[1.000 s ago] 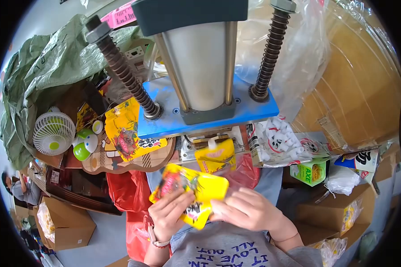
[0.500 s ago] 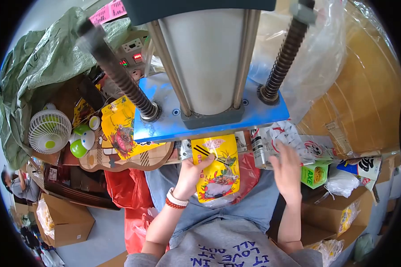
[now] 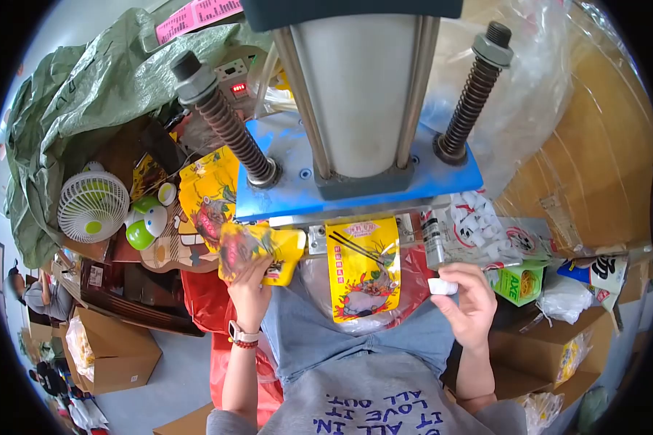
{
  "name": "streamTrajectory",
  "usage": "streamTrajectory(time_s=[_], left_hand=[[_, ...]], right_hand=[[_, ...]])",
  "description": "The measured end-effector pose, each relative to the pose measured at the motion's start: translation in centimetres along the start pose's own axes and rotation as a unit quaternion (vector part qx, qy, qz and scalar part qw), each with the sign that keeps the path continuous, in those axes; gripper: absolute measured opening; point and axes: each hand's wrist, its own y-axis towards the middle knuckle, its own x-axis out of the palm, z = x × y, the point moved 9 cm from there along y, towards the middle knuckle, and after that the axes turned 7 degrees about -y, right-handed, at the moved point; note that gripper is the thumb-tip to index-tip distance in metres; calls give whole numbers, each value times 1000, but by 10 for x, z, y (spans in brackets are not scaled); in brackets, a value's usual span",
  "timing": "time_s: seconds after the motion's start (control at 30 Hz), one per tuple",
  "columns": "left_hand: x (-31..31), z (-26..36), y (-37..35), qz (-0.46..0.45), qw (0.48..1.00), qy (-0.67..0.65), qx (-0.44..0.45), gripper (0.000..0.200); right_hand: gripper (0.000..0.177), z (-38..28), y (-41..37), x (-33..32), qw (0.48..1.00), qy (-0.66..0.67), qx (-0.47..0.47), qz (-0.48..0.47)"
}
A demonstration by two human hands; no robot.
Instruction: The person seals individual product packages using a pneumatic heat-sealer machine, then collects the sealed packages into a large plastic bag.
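My left hand (image 3: 249, 288) grips a yellow printed pouch (image 3: 279, 255), slightly blurred, left of the press. Between the thumb and fingers of my right hand (image 3: 470, 301) is a small white spout piece (image 3: 442, 287). Another yellow pouch (image 3: 364, 279) hangs flat below the blue press plate (image 3: 355, 190), its top edge at the press, with neither hand on it. More white pieces (image 3: 479, 221) lie in a heap on the right, beyond my right hand. Further yellow pouches (image 3: 209, 190) rest on the patterned board at the left.
Tall springs (image 3: 457, 109) flank the metal cylinder (image 3: 359, 94). A white fan (image 3: 93, 206) stands on the left. Cardboard boxes (image 3: 116, 351) are on the floor, and a green AXE box (image 3: 519, 283) sits at the right. Another person (image 3: 47, 293) is at the far left.
My left hand has left the middle pouch, moved left and taken hold of another pouch. My right hand has come down and now holds a white piece. The view has shifted slightly.
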Motion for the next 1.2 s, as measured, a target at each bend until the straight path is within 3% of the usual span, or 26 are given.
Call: streamTrajectory(time_s=[0.03,0.07,0.13,0.17,0.27,0.33,0.4,0.47,0.53,0.57,0.63,0.67,0.73,0.77,0.8,0.87,0.9,0.93,0.97,1.03,1.07,1.1,1.13,1.17,1.2], left_hand=[[-5,-8,-7,5,993,-42,-106,21],[-13,8,-9,5,993,-43,-107,21],[-39,37,-10,87,973,-190,-95,27],[-48,57,-12,119,974,-183,-64,33],[-61,122,-12,85,988,-87,93,36],[-67,153,-14,35,979,-101,172,25],[-74,170,-13,-20,958,-215,188,22],[-62,177,-12,-91,934,-309,155,20],[-10,157,-15,-159,934,-314,63,16],[26,139,-13,-224,915,-329,-62,19],[75,113,-16,-141,780,-553,-257,23],[90,103,-12,-156,745,-566,-318,18],[88,110,20,-121,657,-657,-351,18],[105,92,25,-130,662,-643,-361,18],[106,94,33,-127,644,-661,-364,18],[112,94,37,-128,629,-673,-368,20],[113,94,35,-121,617,-684,-371,21],[111,95,36,-109,604,-695,-375,23],[114,86,37,-159,644,-666,-342,26],[85,33,48,-49,850,-473,-227,38],[45,25,59,17,873,-414,-259,60],[11,21,67,62,975,-131,-170,70],[-12,25,69,98,979,166,-65,80],[10,-15,58,0,988,139,-73,93],[14,-15,43,-49,992,110,-40,93]], right_hand=[[37,-25,0,3,995,-83,-57,14],[39,-51,-1,8,979,-164,-115,27],[41,-86,-1,29,957,-204,-204,12],[41,-97,-2,41,944,-226,-239,-3],[31,-81,-7,90,906,-270,-293,-145],[30,-100,-22,91,881,-253,-355,-183],[35,-121,-30,74,881,-202,-388,-178],[41,-122,-23,61,907,-166,-355,-156],[58,-87,-7,61,927,-235,-261,-135],[63,-69,6,59,938,-259,-194,-123],[60,-50,17,30,962,-249,-97,-59],[55,-43,19,11,969,-240,-60,-10],[47,-37,26,-23,943,-322,-57,63],[40,-30,39,-27,902,-417,-70,85],[40,3,41,-29,904,-415,-69,82],[41,74,49,-18,827,-561,-36,1],[41,78,46,-22,828,-559,-37,1],[40,88,41,-25,872,-488,16,-37],[39,95,33,-22,906,-410,73,-78],[40,87,32,-21,900,-423,61,-89],[40,74,34,-24,890,-450,21,-70],[40,65,34,-26,879,-474,-19,-49],[37,64,32,-30,875,-483,-14,-19],[37,61,29,-27,877,-481,-16,-21],[36,48,27,-32,876,-480,-35,38]])
